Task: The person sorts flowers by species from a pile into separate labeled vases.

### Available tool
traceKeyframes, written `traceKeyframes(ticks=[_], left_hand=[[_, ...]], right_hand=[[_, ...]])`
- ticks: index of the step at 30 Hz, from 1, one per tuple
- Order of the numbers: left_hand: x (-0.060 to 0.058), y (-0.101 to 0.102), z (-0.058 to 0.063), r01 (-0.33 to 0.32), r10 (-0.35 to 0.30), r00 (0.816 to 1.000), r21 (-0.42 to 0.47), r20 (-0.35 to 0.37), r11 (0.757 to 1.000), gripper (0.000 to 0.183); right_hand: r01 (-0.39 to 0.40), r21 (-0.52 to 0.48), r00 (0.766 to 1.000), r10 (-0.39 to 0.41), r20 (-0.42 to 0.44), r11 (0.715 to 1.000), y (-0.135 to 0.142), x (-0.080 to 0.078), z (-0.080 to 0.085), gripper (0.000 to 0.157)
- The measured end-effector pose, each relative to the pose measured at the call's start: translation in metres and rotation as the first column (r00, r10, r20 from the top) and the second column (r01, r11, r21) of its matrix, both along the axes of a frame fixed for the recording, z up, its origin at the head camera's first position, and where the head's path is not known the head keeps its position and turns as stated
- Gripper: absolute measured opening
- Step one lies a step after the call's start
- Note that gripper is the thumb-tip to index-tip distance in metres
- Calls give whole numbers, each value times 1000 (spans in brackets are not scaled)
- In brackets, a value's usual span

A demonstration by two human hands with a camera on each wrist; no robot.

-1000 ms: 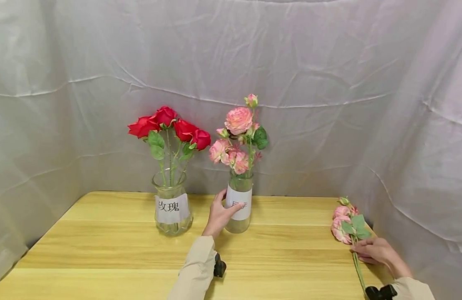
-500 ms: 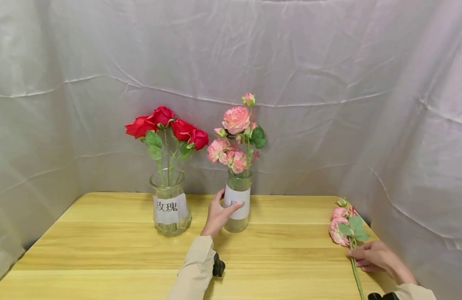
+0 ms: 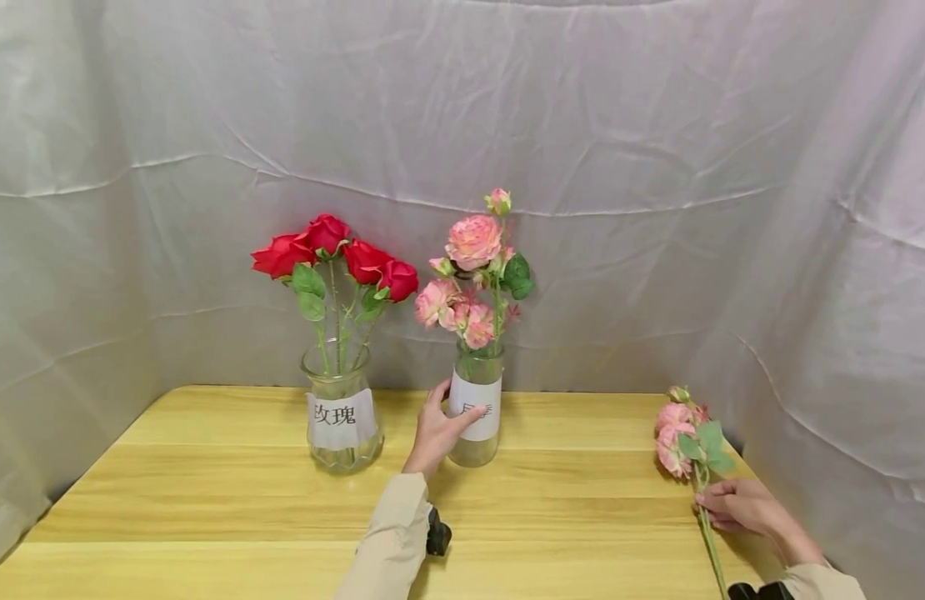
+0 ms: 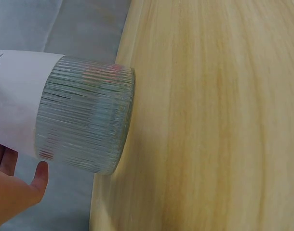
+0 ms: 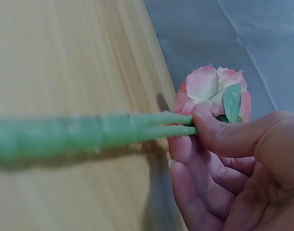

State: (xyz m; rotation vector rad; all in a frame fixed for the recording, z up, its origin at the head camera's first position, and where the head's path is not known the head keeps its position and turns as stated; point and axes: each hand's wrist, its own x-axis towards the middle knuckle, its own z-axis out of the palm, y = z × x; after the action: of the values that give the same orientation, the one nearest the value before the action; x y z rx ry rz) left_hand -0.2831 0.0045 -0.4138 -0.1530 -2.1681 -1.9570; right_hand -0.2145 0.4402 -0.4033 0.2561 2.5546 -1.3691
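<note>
With the thumb over its paper label and the fingers at its left side, my left hand (image 3: 436,433) grips a ribbed glass vase (image 3: 473,452). Pink flowers (image 3: 473,242) stand in this vase; its ribbed base (image 4: 86,115) fills part of the left wrist view. At the right edge of the table, my right hand (image 3: 746,510) pinches the green stem (image 3: 707,537) of another pink flower (image 3: 672,442). In the right wrist view, thumb and index finger close on the forked stem (image 5: 79,134), and the bloom (image 5: 205,89) shows beyond them.
Left of the held vase stands a wider glass vase (image 3: 346,457) with a label and several red roses (image 3: 365,260). Grey cloth (image 3: 620,275) hangs behind and on both sides of the wooden table (image 3: 582,517).
The pink flower in my right hand has shifted slightly left and its head has come up a little. My left hand stays on the vase, which has not visibly moved.
</note>
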Motion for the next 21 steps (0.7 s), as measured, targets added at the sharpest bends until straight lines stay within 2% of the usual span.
traceKeyframes(ticks=[5, 11, 15, 18, 21], left_hand=[[1, 1, 1, -5, 5, 1000, -4, -2, 1000, 74], [2, 2, 1, -7, 7, 1000, -13, -8, 1000, 73], [1, 1, 0, -10, 10, 1000, -12, -5, 1000, 73], [0, 1, -1, -10, 10, 1000, -14, -7, 1000, 73], [0, 1, -2, -10, 10, 1000, -16, -16, 1000, 72]], right_hand=[[16, -24, 997, -17, -71, 1000, -9, -5, 6, 19], [77, -20, 985, -79, -154, 997, -22, -11, 14, 25], [75, -11, 978, -75, -194, 997, -28, -13, 19, 31], [76, -28, 974, -81, -210, 997, -34, -15, 22, 33], [78, -92, 971, -97, -217, 993, -39, -18, 23, 38]])
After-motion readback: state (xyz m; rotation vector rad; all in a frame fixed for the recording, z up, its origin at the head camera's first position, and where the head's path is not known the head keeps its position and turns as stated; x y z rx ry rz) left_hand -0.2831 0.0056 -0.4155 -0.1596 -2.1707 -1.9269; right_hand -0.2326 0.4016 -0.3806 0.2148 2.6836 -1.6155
